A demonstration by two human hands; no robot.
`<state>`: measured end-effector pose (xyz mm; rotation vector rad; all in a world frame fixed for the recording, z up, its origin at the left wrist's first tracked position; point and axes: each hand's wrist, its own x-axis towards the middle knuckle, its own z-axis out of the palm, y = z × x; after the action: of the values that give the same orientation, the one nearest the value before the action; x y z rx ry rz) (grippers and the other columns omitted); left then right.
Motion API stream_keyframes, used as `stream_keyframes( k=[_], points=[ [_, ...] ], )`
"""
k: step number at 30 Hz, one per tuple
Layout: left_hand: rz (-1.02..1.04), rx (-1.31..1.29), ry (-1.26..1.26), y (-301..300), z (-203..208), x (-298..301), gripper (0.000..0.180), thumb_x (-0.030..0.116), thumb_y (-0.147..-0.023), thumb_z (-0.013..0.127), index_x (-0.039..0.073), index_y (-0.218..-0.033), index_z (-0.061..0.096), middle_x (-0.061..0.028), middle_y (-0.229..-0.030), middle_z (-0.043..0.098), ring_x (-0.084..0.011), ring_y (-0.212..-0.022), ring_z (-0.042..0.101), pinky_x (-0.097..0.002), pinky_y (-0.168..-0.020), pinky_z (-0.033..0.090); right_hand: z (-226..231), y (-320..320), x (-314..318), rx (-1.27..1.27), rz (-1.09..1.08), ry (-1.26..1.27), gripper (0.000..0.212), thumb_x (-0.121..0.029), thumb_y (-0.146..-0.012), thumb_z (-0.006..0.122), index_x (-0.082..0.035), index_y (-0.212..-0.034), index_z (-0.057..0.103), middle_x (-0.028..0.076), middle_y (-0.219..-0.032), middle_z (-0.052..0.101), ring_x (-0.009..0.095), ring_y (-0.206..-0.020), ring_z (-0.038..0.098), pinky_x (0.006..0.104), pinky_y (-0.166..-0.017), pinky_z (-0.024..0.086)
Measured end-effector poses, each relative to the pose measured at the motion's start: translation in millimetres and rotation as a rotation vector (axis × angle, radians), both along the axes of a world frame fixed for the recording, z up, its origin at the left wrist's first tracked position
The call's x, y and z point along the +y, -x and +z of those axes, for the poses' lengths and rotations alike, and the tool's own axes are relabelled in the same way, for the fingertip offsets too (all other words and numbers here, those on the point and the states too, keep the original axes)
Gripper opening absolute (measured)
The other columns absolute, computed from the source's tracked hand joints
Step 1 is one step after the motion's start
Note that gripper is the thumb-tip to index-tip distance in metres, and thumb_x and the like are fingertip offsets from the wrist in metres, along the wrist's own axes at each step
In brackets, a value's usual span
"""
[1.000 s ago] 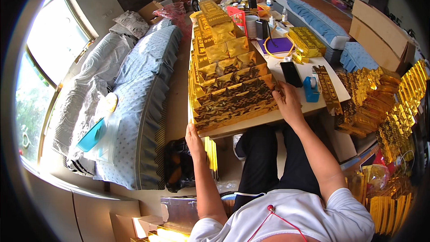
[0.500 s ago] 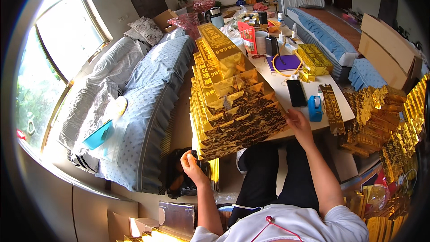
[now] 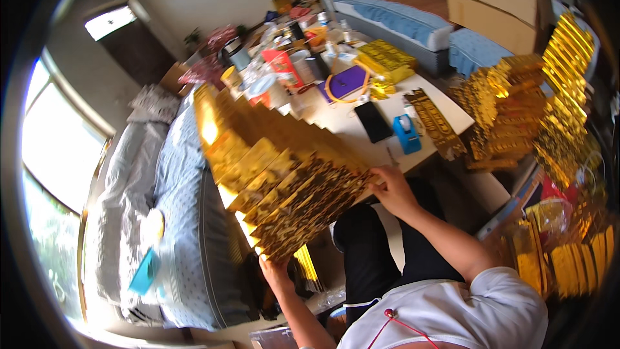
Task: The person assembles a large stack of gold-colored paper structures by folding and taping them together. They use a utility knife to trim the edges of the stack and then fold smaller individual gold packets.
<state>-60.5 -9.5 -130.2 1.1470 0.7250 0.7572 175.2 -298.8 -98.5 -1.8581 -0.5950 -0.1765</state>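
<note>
The person wears a white short-sleeved shirt (image 3: 445, 313) with a red cord and bead (image 3: 389, 313), and black trousers (image 3: 365, 252). The left hand (image 3: 276, 274) is at the lower near-left corner of a large, stepped stack of gold foil-wrapped blocks (image 3: 294, 181). Its fingers meet the corner from below; their tips are hidden, so whether they are clamped cannot be told. The right hand (image 3: 392, 192) touches the near-right corner of the stack with bent fingers; closure on the edge cannot be confirmed.

The stack is located at the near-left end of the white worktop (image 3: 445, 94), between the hands. Its near face is angled toward the lower left; the contact at its underside is hidden.

Right of the stack are a blue plastic tape dispenser (image 3: 406, 136), a flat gold printed strip (image 3: 434, 123) and a black rectangular phone (image 3: 372, 123). To the right of the worktop is a heap of folded gold foil pieces (image 3: 510, 116).

Farther along the worktop are a purple flat rectangular item (image 3: 349, 81), partly ringed by a yellow cable loop (image 3: 330, 95), a yellow-gold wrapped block (image 3: 386, 60) and a red upright package (image 3: 281, 67). Beyond the worktop stands a large brown cardboard panel (image 3: 491, 10).
</note>
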Motion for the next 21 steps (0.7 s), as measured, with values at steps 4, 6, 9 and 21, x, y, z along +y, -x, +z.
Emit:
stream_keyframes(
  k=[4,6,9,21],
  points=[
    [0.028,0.002,0.094,8,-11,17,0.051,0.043,-0.097,0.055,0.015,-0.140,0.048,-0.0088,-0.128,0.063,-0.0268,-0.110,0.065,-0.0433,-0.084,0.056,-1,21,-4,0.028,0.036,-0.181,0.039,-0.004,-0.088,0.070,-0.002,-0.124,0.057,0.017,-0.120,0.053,0.031,-0.106,0.057,0.0333,-0.085,0.055],
    [0.014,0.015,0.081,10,-15,23,0.052,0.044,-0.097,0.056,0.015,-0.140,0.048,-0.0082,-0.127,0.064,-0.0259,-0.108,0.066,-0.0413,-0.081,0.058,5,29,-11,-0.174,-0.099,0.003,0.042,-0.005,-0.090,0.070,-0.005,-0.128,0.055,0.015,-0.123,0.052,0.026,-0.105,0.059,0.0323,-0.086,0.053],
    [-0.016,-0.001,0.051,11,-8,5,0.053,0.045,-0.096,0.057,0.016,-0.140,0.048,-0.0077,-0.126,0.065,-0.0246,-0.106,0.067,-0.0382,-0.076,0.059,0,32,-12,-0.070,-0.066,-0.044,0.047,-0.006,-0.090,0.070,-0.004,-0.133,0.050,0.015,-0.123,0.051,0.028,-0.107,0.058,0.0340,-0.089,0.052],
    [-0.014,0.013,0.192,58,-30,-21,0.050,0.045,-0.105,0.033,0.008,-0.133,0.051,-0.0138,-0.115,0.069,-0.0268,-0.088,0.072,-0.0319,-0.062,0.059,-8,23,10,0.261,0.201,-0.194,0.070,-0.009,-0.095,0.065,-0.004,-0.152,0.025,0.018,-0.134,0.044,0.028,-0.119,0.057,0.0371,-0.096,0.052]
  ],
)
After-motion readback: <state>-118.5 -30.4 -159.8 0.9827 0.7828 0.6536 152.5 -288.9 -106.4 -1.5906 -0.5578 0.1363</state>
